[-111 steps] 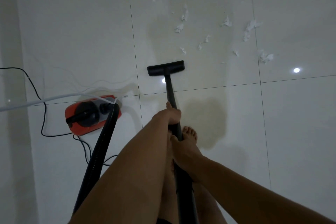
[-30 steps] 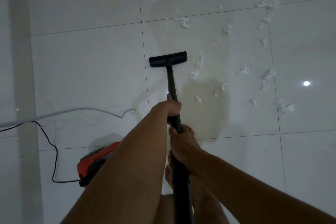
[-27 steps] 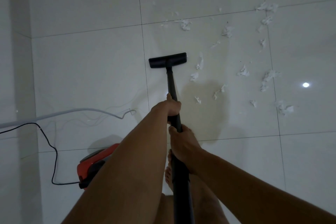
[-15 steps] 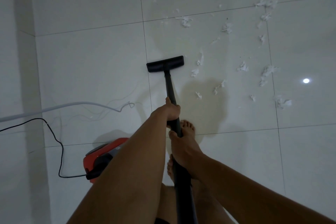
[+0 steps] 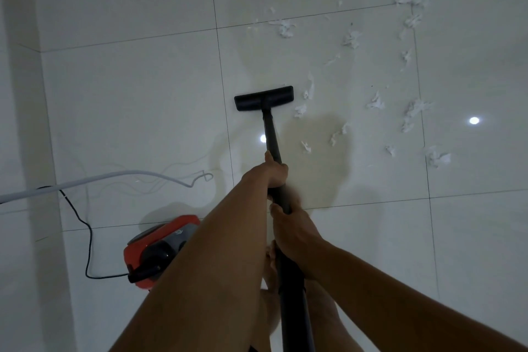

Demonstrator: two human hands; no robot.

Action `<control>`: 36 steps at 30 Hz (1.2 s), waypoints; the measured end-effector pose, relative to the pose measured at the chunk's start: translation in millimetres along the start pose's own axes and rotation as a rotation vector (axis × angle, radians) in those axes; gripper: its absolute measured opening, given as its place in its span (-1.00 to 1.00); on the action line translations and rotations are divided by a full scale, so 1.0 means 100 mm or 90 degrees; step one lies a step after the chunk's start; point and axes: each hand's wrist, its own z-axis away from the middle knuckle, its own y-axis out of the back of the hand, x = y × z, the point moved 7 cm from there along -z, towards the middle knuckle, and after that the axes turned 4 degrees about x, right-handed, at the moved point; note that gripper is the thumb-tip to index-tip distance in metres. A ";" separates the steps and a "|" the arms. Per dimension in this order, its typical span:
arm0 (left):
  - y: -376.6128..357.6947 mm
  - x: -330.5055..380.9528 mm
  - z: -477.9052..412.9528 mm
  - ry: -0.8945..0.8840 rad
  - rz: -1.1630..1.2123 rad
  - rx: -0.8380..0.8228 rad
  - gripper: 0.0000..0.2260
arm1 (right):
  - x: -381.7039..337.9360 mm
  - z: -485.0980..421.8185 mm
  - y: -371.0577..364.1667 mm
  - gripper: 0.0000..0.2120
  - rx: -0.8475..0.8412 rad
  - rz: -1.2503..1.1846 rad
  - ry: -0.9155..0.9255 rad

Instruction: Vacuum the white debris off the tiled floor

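A black vacuum wand (image 5: 272, 134) runs forward from me to a flat black floor nozzle (image 5: 264, 98) resting on the white tiled floor (image 5: 137, 100). My left hand (image 5: 273, 173) grips the wand higher up, and my right hand (image 5: 291, 226) grips it just behind. Several white shreds of debris (image 5: 300, 110) lie just right of the nozzle. More debris (image 5: 415, 110) is scattered to the right and far ahead (image 5: 285, 28).
The orange and black vacuum body (image 5: 155, 248) sits on the floor at my lower left, partly behind my left arm. A black power cord (image 5: 85, 240) loops from it, and a white cable (image 5: 114, 176) crosses the floor at left. My bare feet (image 5: 270, 263) show under the wand.
The nozzle has stayed beside the nearest shreds while the view shifted slightly. The vacuum body sits a little closer to my left arm than a second ago.
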 end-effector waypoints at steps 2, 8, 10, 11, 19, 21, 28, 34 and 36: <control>0.03 0.04 -0.03 0.003 0.012 -0.006 -0.36 | -0.04 0.01 -0.03 -0.18 -0.026 0.002 -0.024; 0.25 0.23 -0.24 -0.006 0.022 0.007 -0.35 | -0.16 -0.36 0.03 -0.23 0.022 0.027 -0.002; 0.34 0.27 -0.31 -0.005 0.023 0.008 -0.35 | -0.30 -0.38 0.10 -0.23 0.024 0.024 0.002; 0.38 0.30 -0.33 -0.004 0.028 0.010 -0.35 | -0.37 -0.37 0.12 -0.21 0.018 0.022 -0.002; 0.86 0.56 -0.55 -0.010 -0.001 0.033 -0.34 | -0.83 -0.48 0.17 -0.51 -0.053 -0.016 -0.070; 0.95 0.60 -0.60 0.005 0.003 0.031 -0.33 | -1.05 -0.45 0.25 -0.52 -0.068 -0.040 -0.065; 1.40 0.81 -0.76 0.017 0.011 0.040 -0.32 | -1.60 -0.61 0.37 -0.66 -0.105 -0.112 -0.061; 1.74 0.90 -0.95 0.017 0.019 0.035 -0.30 | -1.95 -0.71 0.34 -0.68 -0.132 -0.189 -0.073; 1.83 0.92 -0.99 0.013 0.017 0.028 -0.31 | -2.02 -0.75 0.32 -0.69 -0.121 -0.206 -0.079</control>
